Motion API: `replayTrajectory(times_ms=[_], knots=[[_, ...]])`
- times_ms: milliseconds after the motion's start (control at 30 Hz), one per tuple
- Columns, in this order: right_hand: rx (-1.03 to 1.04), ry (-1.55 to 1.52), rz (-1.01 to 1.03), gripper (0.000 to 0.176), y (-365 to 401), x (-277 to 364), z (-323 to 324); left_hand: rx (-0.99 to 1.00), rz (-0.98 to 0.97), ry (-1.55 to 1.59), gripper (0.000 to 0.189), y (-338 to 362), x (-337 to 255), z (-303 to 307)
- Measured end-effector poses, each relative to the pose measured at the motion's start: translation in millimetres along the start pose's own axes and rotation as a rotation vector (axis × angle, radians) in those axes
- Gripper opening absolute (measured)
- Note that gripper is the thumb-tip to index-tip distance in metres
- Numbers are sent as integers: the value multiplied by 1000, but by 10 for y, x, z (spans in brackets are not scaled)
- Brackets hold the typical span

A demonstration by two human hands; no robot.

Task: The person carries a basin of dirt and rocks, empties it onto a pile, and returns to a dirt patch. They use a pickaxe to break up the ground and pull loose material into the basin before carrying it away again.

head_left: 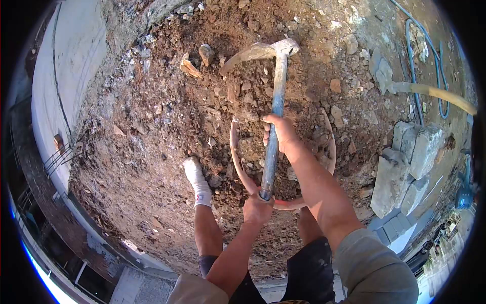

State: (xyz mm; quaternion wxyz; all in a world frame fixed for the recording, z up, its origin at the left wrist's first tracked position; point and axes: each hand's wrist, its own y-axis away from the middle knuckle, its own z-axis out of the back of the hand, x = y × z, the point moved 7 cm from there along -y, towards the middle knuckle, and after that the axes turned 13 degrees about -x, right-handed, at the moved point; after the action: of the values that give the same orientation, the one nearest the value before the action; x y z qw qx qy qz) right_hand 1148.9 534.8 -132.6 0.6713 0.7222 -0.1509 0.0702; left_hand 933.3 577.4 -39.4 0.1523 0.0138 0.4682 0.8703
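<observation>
My right hand (pixel 282 133) is wrapped around the middle of the hoe's handle, its fingers curling over the left side. The hoe (pixel 278 96) has a pale, worn metal head at its far end, with a long blade pointing left over the soil. Down at the near end of the handle, my left hand (pixel 258 209) is closed by the open pipe end; some of its fingers are hidden. A round pan (pixel 238 157) with a pale rim stands below the handle, soil and stones inside it. The left hand overlaps the pan's near rim in this view.
Loose brown soil (pixel 152 172) with stones covers the ground. My sock-covered foot (pixel 195 175) stands left of the pan. On the right lie concrete blocks (pixel 407 167), a blue hose (pixel 411 50) and another tool with a pale handle (pixel 435 92). A pale wall (pixel 66 76) borders the left.
</observation>
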Motion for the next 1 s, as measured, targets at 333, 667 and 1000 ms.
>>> replayTrajectory(times_ms=[333,667,1000], knots=[[-193,-280,-291,18,1040,-1558,1448,191,-25,-352,44,1313,1035,-410],[-204,-42,-90,17,1533,-1283,1336,124,-107,-37,41,1406,1262,-529],[241,-68,264,13,-81,903,-2013,-251,-130,57,42,-1239,-387,1680]])
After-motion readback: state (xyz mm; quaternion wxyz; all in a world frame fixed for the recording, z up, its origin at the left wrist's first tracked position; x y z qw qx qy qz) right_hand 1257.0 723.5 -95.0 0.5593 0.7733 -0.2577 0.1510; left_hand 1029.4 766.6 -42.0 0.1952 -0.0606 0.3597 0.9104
